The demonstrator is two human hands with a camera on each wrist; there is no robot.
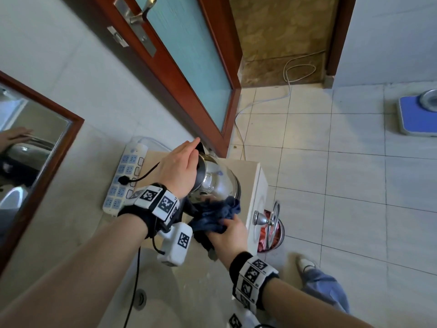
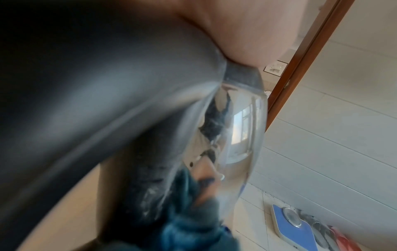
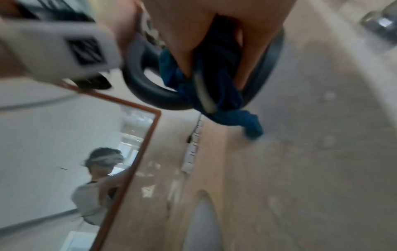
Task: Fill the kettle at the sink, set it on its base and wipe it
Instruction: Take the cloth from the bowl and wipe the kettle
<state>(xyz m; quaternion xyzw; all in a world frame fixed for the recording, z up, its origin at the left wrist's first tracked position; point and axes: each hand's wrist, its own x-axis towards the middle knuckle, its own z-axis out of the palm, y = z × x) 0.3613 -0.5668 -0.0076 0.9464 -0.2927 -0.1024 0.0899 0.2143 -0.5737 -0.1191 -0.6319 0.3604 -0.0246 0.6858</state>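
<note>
Furthest to the left of the left grip, a wood-framed wall mirror [image 1: 35, 138] leans into view, and just beside that grip a white multi-socket power strip [image 1: 123, 181] lies on the beige stone desk [image 1: 78, 235], a black plug [image 1: 123, 179] seated in it, presumably the kettle's lead. The left hand [image 1: 179, 169] lies flat, fingers straight and relaxed, on the dark lid of the rounded polished-steel kettle [image 1: 217, 181]; I judge it is there to pin the kettle steady while the other hand rubs. The kettle stands at the desk's far corner, directly under the left grip, though its base is hidden beneath it (so whether it sits squarely on the base cannot be told). Just to the right and nearer the person, the right hand [image 1: 228, 235] has its fingers curled round a bunched dark-blue cloth [image 1: 217, 214], pressing it against the kettle's lower side beside the black loop handle [image 3: 146, 81]. That looks like the wiping step, the last of the task, under way. Right of the right grip, down on the tiled floor, stand a round steel bin [image 1: 272, 230] and, well apart, a blue bathroom scale [image 1: 416, 117].
</note>
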